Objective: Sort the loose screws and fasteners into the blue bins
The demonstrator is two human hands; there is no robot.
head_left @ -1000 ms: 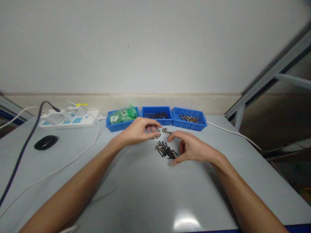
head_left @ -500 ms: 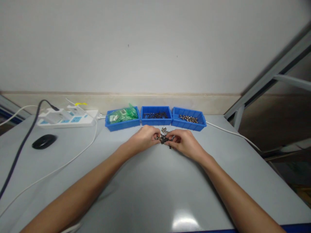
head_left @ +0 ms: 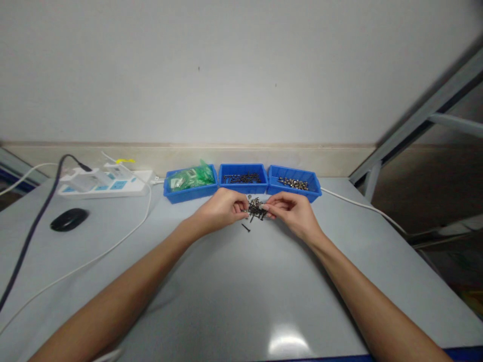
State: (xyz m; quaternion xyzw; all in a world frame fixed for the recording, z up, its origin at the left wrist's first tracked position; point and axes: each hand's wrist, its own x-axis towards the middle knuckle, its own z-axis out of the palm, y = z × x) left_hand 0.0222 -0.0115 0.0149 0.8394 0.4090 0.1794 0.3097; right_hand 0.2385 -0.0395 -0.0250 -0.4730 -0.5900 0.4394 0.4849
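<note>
A small heap of black screws [head_left: 256,208] lies on the grey table, close in front of three blue bins. My left hand [head_left: 222,207] and my right hand [head_left: 290,208] meet over the heap, fingers curled and pinched on it from either side. One black screw [head_left: 245,228] lies alone just in front of the heap. The left blue bin [head_left: 189,193] holds green bags, the middle blue bin [head_left: 243,187] holds dark screws, and the right blue bin [head_left: 294,191] holds silvery parts.
A white power strip [head_left: 101,182] with plugs sits at the back left, a dark cable and white cables running from it. A black mouse [head_left: 70,219] lies left. A white cable runs off right past a metal frame [head_left: 415,120]. The wall stands behind the bins.
Both hands have swept the scattered screws together and pushed them away from me, toward the bins. One screw has been left behind in front of the heap.
</note>
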